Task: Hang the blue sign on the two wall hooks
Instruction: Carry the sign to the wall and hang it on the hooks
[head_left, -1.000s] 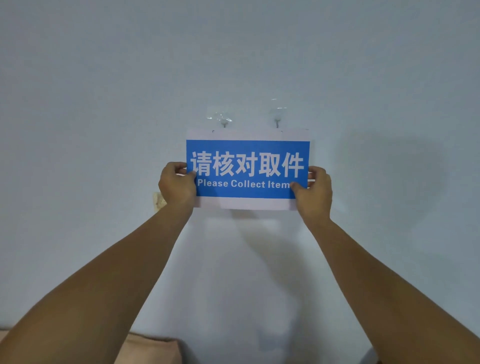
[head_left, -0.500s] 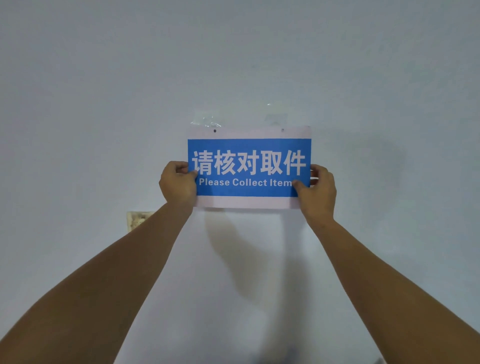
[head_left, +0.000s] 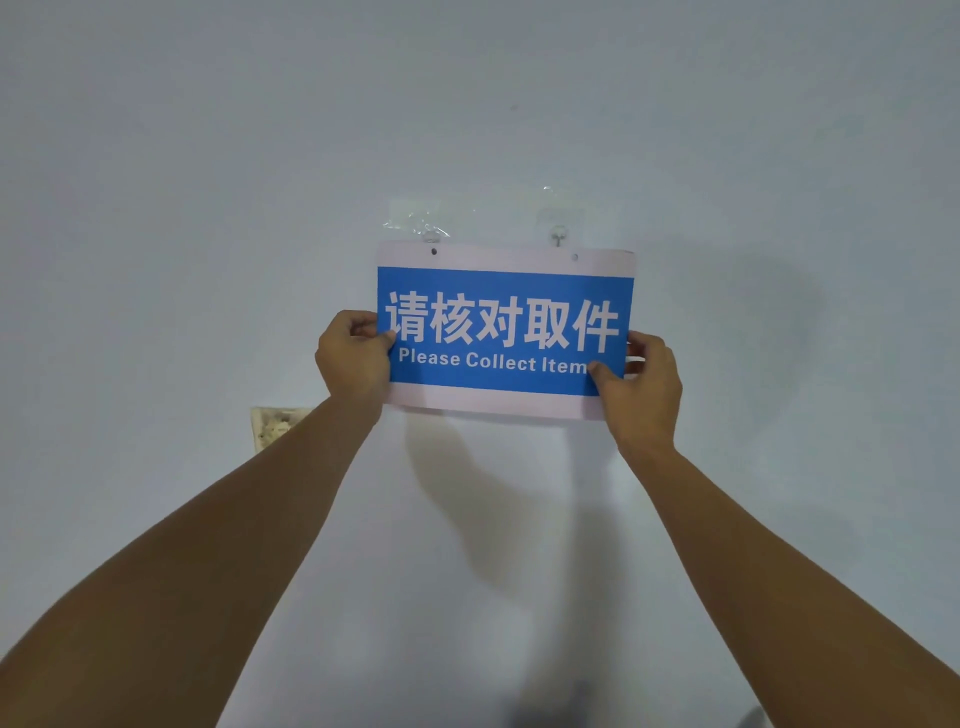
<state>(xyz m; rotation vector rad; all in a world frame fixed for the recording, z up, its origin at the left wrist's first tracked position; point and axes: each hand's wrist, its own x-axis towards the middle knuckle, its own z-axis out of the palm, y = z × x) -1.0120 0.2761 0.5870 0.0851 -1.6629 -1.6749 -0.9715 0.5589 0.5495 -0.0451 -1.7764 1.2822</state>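
The blue sign (head_left: 506, 332) has white lettering and a pale border with two small holes along its top edge. It is held flat against the white wall. My left hand (head_left: 353, 356) pinches its left edge and my right hand (head_left: 641, 387) pinches its lower right corner. Two clear adhesive wall hooks sit just above the sign: the left hook (head_left: 430, 236) is right over the left hole, and the right hook (head_left: 558, 239) is a little up and left of the right hole. The sign's right side sits slightly lower than its left.
A worn beige wall socket (head_left: 272, 426) is mounted at the lower left, partly behind my left forearm. The wall around the sign is plain white, with the arms' shadows below the sign.
The sign has shifted slightly on the wall and both hooks now show above its top edge; half a second ago they were mostly covered. Both hands keep their grip.
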